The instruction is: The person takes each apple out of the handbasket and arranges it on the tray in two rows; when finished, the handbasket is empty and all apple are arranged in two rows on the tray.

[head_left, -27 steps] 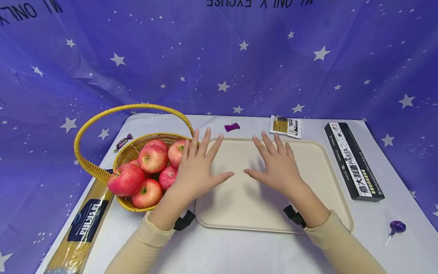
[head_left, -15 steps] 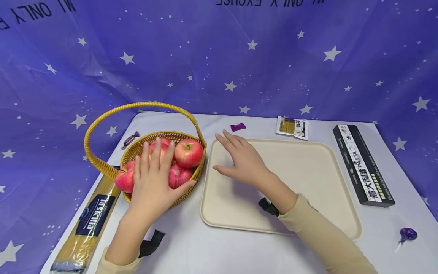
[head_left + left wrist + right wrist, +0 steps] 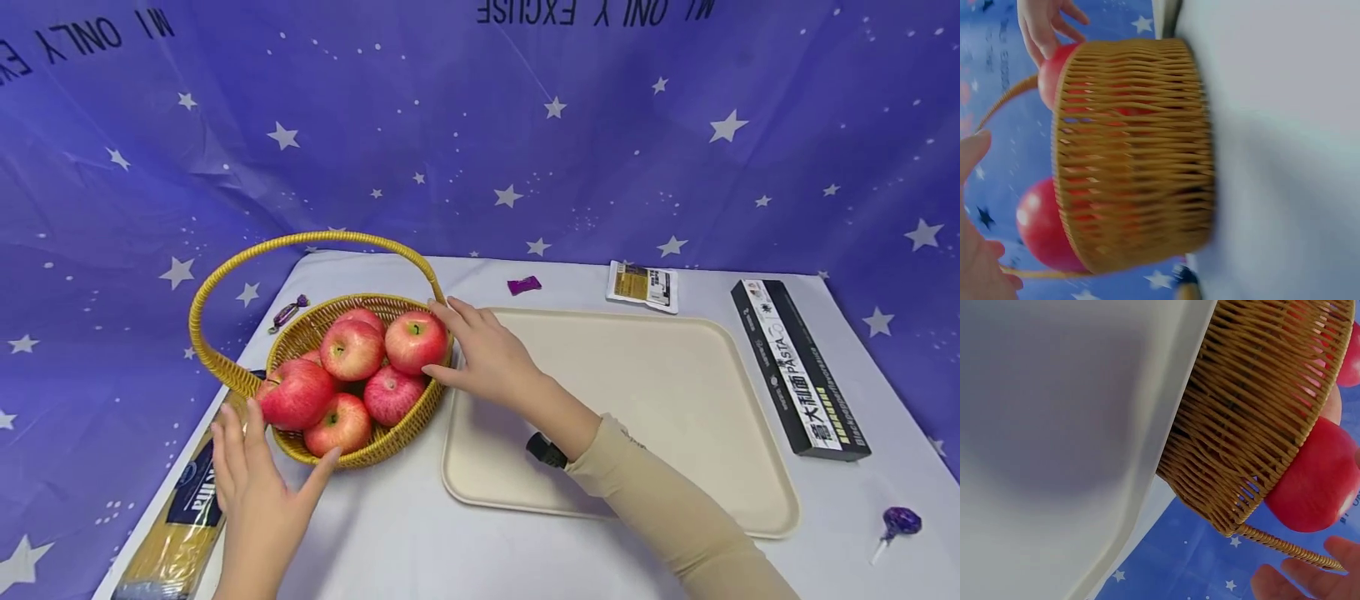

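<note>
A yellow wicker basket [image 3: 408, 427] with a tall arched handle [image 3: 322, 239] stands on the left of the table, filled with several red apples [image 3: 352, 350]. My left hand [image 3: 258, 492] is at its front left, fingers extended and thumb spread, fingertips near the leftmost apple. In the left wrist view, part of that hand [image 3: 975, 250] shows beside the woven wall. My right hand [image 3: 491, 354] is at the basket's right rim, its fingertips by the foot of the handle and its thumb close to the right apple. Neither hand grips anything.
A beige tray [image 3: 615, 425] lies directly right of the basket. A spaghetti packet [image 3: 168, 542] lies along the left edge, partly behind my left hand. Around them are a black pasta box [image 3: 798, 375], a sachet [image 3: 643, 286], wrapped candies [image 3: 523, 285] and a purple lollipop [image 3: 900, 522].
Both hands have moved left from over the tray and the basket's right side. The left hand passed across the apples to the basket's front left; the right came to its right rim.
</note>
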### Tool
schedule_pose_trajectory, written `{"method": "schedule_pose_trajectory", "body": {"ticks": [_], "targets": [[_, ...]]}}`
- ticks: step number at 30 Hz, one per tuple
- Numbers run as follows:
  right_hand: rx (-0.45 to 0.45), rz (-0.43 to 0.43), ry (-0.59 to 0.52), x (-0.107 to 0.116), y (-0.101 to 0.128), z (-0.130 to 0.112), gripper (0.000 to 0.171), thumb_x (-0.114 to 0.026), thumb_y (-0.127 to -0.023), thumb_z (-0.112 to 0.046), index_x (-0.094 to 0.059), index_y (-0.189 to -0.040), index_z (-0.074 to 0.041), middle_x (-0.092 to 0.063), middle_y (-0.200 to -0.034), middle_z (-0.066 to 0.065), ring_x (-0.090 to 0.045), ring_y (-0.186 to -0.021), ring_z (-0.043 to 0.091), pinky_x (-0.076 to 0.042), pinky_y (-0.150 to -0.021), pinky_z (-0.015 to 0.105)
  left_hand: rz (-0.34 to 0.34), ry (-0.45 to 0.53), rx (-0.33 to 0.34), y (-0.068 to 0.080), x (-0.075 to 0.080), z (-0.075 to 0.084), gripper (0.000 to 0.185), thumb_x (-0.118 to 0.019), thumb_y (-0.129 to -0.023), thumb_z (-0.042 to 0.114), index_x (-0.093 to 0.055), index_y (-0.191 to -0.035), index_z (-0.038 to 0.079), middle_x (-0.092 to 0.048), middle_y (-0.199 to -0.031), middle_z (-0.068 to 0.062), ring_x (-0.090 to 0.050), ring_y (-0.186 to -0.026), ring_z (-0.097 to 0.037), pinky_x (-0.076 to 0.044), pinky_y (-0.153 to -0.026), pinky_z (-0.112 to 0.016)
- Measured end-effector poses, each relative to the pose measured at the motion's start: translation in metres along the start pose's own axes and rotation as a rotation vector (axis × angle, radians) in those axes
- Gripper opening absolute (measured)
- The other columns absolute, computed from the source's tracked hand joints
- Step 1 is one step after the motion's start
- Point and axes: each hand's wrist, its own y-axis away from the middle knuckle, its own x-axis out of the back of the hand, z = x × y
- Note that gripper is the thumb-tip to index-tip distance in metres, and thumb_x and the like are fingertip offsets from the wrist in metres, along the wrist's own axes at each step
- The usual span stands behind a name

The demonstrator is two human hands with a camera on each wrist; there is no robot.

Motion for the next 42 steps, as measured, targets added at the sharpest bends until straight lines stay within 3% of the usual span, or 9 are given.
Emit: {"method": "schedule_pose_trajectory", "body": {"ticks": [5,8,13,17,20,22,29,35,42], "targets": [[-0.043,-0.004,-0.063,-0.005,-0.004,-0.002,0.084,-0.067,-0.083,-0.056,-0.033,-0.151,-0.022,-0.04,-0.146,0.008,-0.043,-0.127,0.027,-0.047,-0.095,0.046,0.005,0.225,0.158,0.012,-0.007,-0.015,0.097,-0.076,-0.082,0.017,-0.012,-0.154,0.005,-0.001,-0.158,-0.022,0.001,-0.143,-0.04,0.0,-0.113,-0.061],[-0.083,0.003,-0.088,-0.009,-0.008,-0.005,0.086,-0.067,-0.081,-0.059,-0.034,-0.15,-0.019,-0.041,-0.145,0.008,-0.044,-0.126,0.026,-0.047,-0.097,0.045,-0.07,0.402,0.267,0.013,-0.013,-0.02,0.09,-0.07,-0.087,0.01,-0.01,-0.154,0.005,0.003,-0.158,-0.019,0.002,-0.144,-0.036,-0.003,-0.113,-0.059],[-0.155,-0.008,-0.084,-0.013,-0.016,-0.014,0.092,-0.064,-0.078,-0.067,-0.035,-0.149,-0.015,-0.043,-0.141,0.01,-0.047,-0.123,0.027,-0.048,-0.095,0.044,-0.141,0.666,0.377,0.01,-0.022,-0.02,0.083,-0.063,-0.091,0.0,-0.01,-0.154,0.006,0.002,-0.159,-0.012,-0.002,-0.144,-0.035,-0.011,-0.113,-0.057],[-0.187,-0.022,-0.09,-0.015,-0.018,-0.02,0.091,-0.065,-0.077,-0.067,-0.04,-0.145,-0.012,-0.042,-0.139,0.011,-0.05,-0.119,0.027,-0.049,-0.093,0.042,-0.134,0.774,0.457,0.008,-0.025,-0.018,0.084,-0.064,-0.089,-0.005,-0.011,-0.152,0.009,-0.01,-0.156,-0.01,-0.011,-0.143,-0.03,-0.025,-0.114,-0.037],[-0.204,-0.022,-0.142,-0.015,-0.019,-0.023,0.085,-0.068,-0.078,-0.061,-0.045,-0.14,-0.009,-0.04,-0.14,0.012,-0.054,-0.114,0.028,-0.05,-0.091,0.042,-0.121,0.807,0.501,0.007,-0.027,-0.018,0.085,-0.065,-0.088,-0.006,-0.012,-0.151,0.013,-0.013,-0.155,-0.009,-0.015,-0.142,-0.027,-0.037,-0.104,-0.02],[-0.217,-0.018,-0.184,-0.016,-0.02,-0.025,0.081,-0.07,-0.077,-0.057,-0.048,-0.137,-0.008,-0.039,-0.14,0.013,-0.057,-0.109,0.029,-0.051,-0.089,0.042,-0.112,0.816,0.513,0.006,-0.028,-0.018,0.086,-0.066,-0.087,-0.006,-0.012,-0.151,0.015,-0.013,-0.154,-0.008,-0.015,-0.143,-0.026,-0.038,-0.101,-0.017],[-0.243,0.021,-0.263,-0.015,-0.019,-0.025,0.079,-0.076,-0.074,-0.049,-0.047,-0.135,-0.009,-0.042,-0.14,0.008,-0.059,-0.106,0.029,-0.051,-0.089,0.041,-0.081,0.853,0.503,0.006,-0.032,-0.017,0.089,-0.066,-0.085,-0.009,-0.012,-0.152,0.015,-0.013,-0.156,-0.01,-0.012,-0.144,-0.025,-0.033,-0.106,-0.018],[-0.218,0.039,-0.274,-0.007,-0.013,-0.02,0.077,-0.077,-0.072,-0.046,-0.048,-0.133,-0.008,-0.057,-0.123,0.003,-0.058,-0.105,0.021,-0.051,-0.089,0.038,-0.071,0.85,0.519,0.007,-0.031,-0.019,0.089,-0.068,-0.085,-0.008,-0.013,-0.151,0.015,-0.014,-0.157,-0.01,-0.013,-0.143,-0.023,-0.033,-0.105,-0.017],[-0.186,0.078,-0.285,0.01,0.012,0.004,0.075,-0.081,-0.068,-0.043,-0.052,-0.131,-0.011,-0.061,-0.115,0.0,-0.059,-0.101,0.017,-0.051,-0.087,0.036,-0.071,0.875,0.51,0.007,-0.032,-0.019,0.089,-0.067,-0.085,-0.009,-0.013,-0.151,0.017,-0.013,-0.157,-0.01,-0.01,-0.144,-0.026,-0.034,-0.105,-0.018]]}}
